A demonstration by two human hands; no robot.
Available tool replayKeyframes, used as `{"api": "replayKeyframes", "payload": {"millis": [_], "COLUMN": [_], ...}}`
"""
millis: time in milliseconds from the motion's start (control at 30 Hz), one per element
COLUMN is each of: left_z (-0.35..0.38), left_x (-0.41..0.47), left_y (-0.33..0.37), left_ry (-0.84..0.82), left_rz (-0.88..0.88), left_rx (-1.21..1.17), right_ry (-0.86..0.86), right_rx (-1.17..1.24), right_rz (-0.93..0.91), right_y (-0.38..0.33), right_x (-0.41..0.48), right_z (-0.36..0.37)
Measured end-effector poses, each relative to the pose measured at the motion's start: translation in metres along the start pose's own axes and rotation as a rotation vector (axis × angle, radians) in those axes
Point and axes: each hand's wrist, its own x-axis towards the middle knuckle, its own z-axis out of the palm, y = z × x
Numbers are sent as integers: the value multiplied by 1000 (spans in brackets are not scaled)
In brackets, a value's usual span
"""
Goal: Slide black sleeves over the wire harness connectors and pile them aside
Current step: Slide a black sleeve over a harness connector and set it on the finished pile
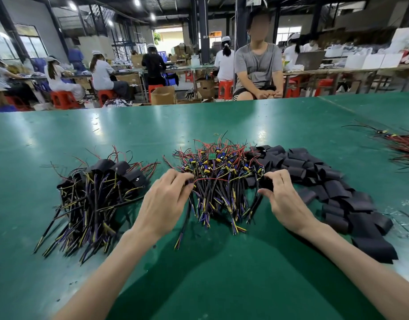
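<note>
On the green tabletop (222,125), a pile of black-sleeved wire harnesses (94,195) lies left of the left hand (166,199), whose fingers pinch wires in the central tangle of unsleeved multicoloured harnesses (219,176). The right hand's (284,197) fingers pinch at that tangle's edge, loose flat black sleeves (326,181) spreading just right of them.

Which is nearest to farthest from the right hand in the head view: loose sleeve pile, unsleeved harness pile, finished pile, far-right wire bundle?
From the right hand:
1. Loose sleeve pile, at its fingertips; unsleeved harness pile, just left: too close to call.
2. Far-right wire bundle, table edge.
3. Finished pile, far left.
</note>
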Motion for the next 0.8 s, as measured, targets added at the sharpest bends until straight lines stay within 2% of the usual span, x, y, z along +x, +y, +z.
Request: {"api": "replayKeyframes", "payload": {"millis": [200,433,567,800], "left_z": [2,0,-2,0], "left_x": [-11,-15,-16,-18], "left_y": [-2,4,7,8], "left_ry": [41,9,-1,-17], "left_rz": [46,82,109,128], "left_rx": [-69,-167,-204,-197], "right_ry": [-57,-67,-70,38], "right_rx": [82,125,168,229], "right_rz": [-69,-106,-61,41], "right_y": [-6,-15,-20,-20], "right_x": [-5,-7,-7,-5], "right_z": [1,-2,-5,-8]}}
